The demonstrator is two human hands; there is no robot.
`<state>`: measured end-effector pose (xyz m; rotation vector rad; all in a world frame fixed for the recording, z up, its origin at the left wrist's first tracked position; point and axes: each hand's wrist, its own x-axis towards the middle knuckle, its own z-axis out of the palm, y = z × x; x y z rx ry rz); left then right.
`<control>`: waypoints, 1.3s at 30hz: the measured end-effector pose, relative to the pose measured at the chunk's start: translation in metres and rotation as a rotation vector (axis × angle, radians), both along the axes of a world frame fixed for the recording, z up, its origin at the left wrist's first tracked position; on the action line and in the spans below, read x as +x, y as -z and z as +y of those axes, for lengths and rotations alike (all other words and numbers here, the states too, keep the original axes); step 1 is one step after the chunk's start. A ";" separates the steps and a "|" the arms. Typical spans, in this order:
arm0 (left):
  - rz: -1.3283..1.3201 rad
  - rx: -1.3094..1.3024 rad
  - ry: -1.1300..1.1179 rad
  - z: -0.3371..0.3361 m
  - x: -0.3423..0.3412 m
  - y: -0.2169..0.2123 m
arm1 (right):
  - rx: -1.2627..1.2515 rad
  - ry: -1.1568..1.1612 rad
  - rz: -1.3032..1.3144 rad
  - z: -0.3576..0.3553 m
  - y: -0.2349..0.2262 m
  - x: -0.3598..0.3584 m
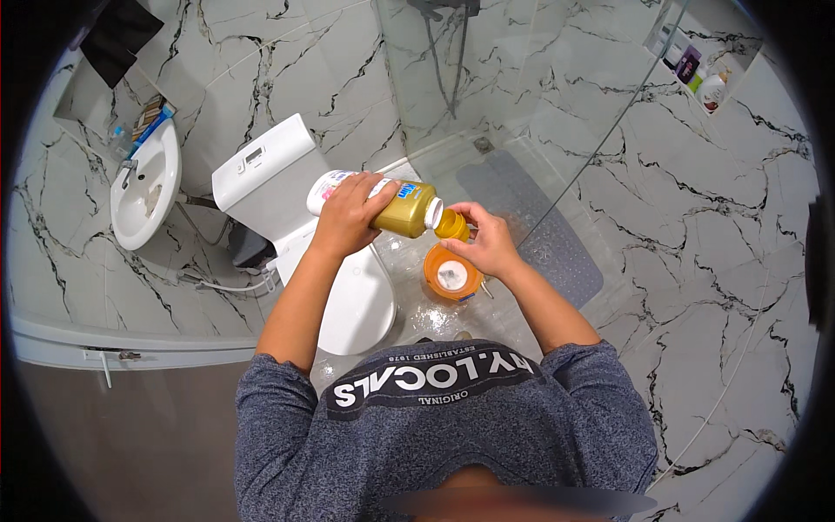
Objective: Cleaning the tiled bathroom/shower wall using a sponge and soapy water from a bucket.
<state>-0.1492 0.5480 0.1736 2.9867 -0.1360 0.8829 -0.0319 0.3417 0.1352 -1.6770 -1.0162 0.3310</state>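
My left hand (pixel 350 216) is wrapped round a white and gold plastic bottle (pixel 403 211), which is tipped on its side with its white mouth toward the right. In my right hand (pixel 489 241) is a yellow cap (pixel 451 226), held by the fingers right at the bottle's mouth. Whether liquid is flowing between them is too small to make out. Below the cap, on the wet floor, stands an orange bucket (pixel 432 277) with something white inside.
A white toilet (pixel 355 304) with its lid down stands left of the bucket. Farther left are a wall sink (pixel 124 196) and a dark bin (pixel 250 248). A glass panel (pixel 522 96) borders the shower, where a grey mat (pixel 531 217) lies. Bottles (pixel 712 90) fill a wall niche.
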 end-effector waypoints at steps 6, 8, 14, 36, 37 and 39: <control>0.012 0.014 -0.007 -0.001 0.004 -0.001 | 0.028 -0.001 0.020 -0.001 0.001 0.003; 0.011 0.018 -0.004 -0.001 0.006 0.000 | 0.034 -0.002 0.018 -0.001 0.003 0.005; 0.018 0.028 -0.002 -0.003 0.009 0.000 | 0.035 0.002 0.004 -0.003 0.006 0.008; 0.204 -0.882 -0.322 0.001 -0.023 0.105 | -0.697 -0.082 -0.645 -0.009 0.083 0.085; 0.203 -0.889 -0.333 0.003 -0.027 0.109 | -0.698 -0.112 -0.670 -0.005 0.084 0.086; 0.229 -0.943 -0.347 0.006 -0.037 0.116 | -0.671 -0.096 -0.681 0.008 0.075 0.083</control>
